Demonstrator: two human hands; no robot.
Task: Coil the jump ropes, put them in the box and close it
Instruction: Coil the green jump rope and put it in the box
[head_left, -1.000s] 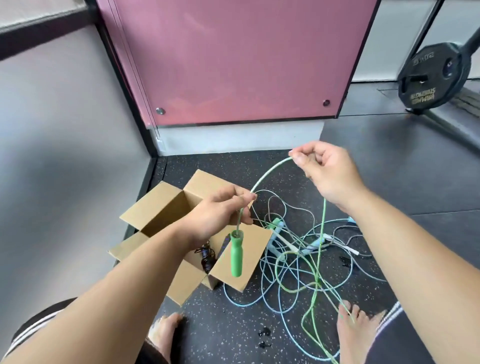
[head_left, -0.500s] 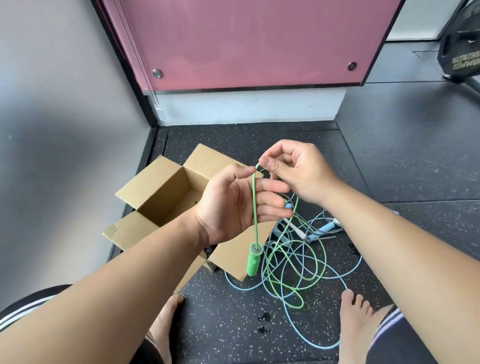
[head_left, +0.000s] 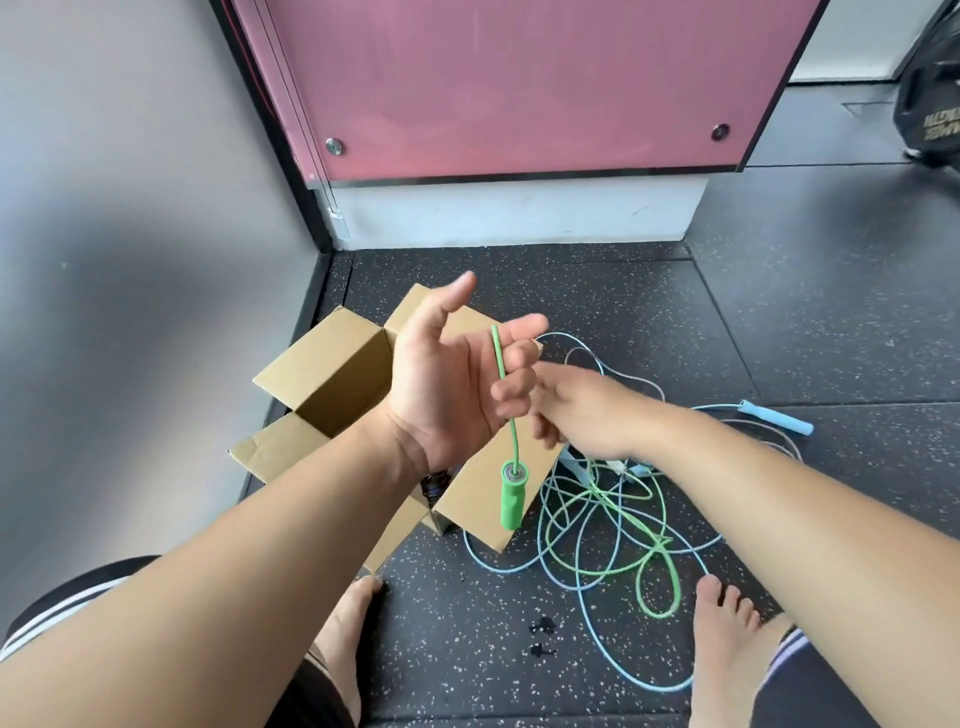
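Head view: your left hand (head_left: 447, 379) is held palm-up over the cardboard box (head_left: 332, 374), fingers straight and spread. The green jump rope (head_left: 505, 400) is draped across them, and its green handle (head_left: 512, 496) dangles just below the palm. Your right hand (head_left: 587, 410) reaches in behind those fingers; blur hides whether it grips the cord. The rest of the green cord lies tangled with a blue jump rope (head_left: 776, 418) on the floor (head_left: 779, 312), right of the open box.
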